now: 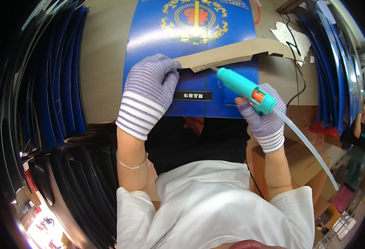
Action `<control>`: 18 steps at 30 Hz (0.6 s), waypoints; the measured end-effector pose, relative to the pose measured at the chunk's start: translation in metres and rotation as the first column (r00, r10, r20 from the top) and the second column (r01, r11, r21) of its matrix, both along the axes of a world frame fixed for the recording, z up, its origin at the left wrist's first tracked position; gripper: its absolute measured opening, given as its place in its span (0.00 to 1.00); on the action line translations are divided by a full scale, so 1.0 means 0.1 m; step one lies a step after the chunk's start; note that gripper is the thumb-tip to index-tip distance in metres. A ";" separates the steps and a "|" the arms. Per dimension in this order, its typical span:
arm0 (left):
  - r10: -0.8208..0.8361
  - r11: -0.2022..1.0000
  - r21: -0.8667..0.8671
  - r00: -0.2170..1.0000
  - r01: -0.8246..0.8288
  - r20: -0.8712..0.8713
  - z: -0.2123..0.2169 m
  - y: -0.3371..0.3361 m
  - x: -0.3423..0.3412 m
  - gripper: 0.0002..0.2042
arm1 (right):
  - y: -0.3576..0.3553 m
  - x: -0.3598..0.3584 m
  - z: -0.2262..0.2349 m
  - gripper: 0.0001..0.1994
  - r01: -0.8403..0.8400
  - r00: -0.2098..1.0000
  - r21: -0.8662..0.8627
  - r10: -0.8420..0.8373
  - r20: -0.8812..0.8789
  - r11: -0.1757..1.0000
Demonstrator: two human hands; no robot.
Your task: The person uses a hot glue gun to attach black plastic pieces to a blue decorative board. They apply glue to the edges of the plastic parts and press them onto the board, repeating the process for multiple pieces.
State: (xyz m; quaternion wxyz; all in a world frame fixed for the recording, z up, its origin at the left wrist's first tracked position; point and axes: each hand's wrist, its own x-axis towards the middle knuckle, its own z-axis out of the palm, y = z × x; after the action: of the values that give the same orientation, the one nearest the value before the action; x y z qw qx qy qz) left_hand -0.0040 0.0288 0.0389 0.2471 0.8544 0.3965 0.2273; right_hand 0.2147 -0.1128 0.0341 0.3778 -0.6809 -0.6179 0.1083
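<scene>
Both my hands wear striped grey-and-white knit gloves. My right hand (266,112) is wrapped round a teal hot glue gun (242,88), with a long translucent glue stick (305,143) trailing out of its back. The gun's nozzle points up-left at the lower edge of a curved beige cardboard strip (228,53). Pinched at its left end by my left hand (151,85), the strip stretches rightward over a glossy blue printed sheet (147,39) with a gold and red emblem. A black label (192,95) lies on the sheet's near part. Whether glue is on the strip, I cannot tell.
Rows of blue folded sheets stand at the left (56,79) and more blue sheets (330,70) at the right. A black cord (301,79) runs down the table's right side by a torn white paper (282,33). Cardboard boxes (301,162) sit below right.
</scene>
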 end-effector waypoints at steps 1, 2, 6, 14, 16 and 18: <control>-0.004 1.000 -0.005 1.000 0.004 0.006 0.01 0.01 -0.01 0.07 | -0.02 0.03 0.02 0.14 0.037 0.998 -0.020 -0.038 -0.058 0.999; -0.009 1.000 -0.009 1.000 0.009 0.012 0.01 0.02 -0.01 0.07 | -0.04 0.07 0.02 0.14 0.074 0.990 -0.042 -0.078 -0.115 0.996; -0.008 1.000 -0.014 0.999 0.007 -0.037 0.07 0.00 0.04 0.10 | -0.10 0.19 0.02 0.14 0.098 0.960 -0.066 -0.112 -0.257 0.993; -0.403 0.869 0.407 0.881 0.283 0.247 0.43 -0.88 0.95 0.16 | -0.03 0.13 0.10 0.14 -0.006 0.999 -0.006 0.006 0.041 1.000; -0.453 0.784 0.504 0.889 0.363 0.064 0.34 -1.12 1.29 0.20 | -0.15 0.09 0.12 0.14 0.017 0.998 0.049 -0.019 0.052 0.999; -0.423 0.882 0.372 0.835 0.290 0.352 0.33 -1.15 1.30 0.20 | -0.12 0.02 0.09 0.14 -0.033 0.998 0.084 0.029 0.047 0.996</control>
State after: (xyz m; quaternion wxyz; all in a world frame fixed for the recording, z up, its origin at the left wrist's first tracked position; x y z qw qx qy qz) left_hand 0.1257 -0.0862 0.0720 0.2314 0.8712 0.1256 0.4144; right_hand 0.2162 -0.1246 0.0433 0.3903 -0.6569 -0.6410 0.0721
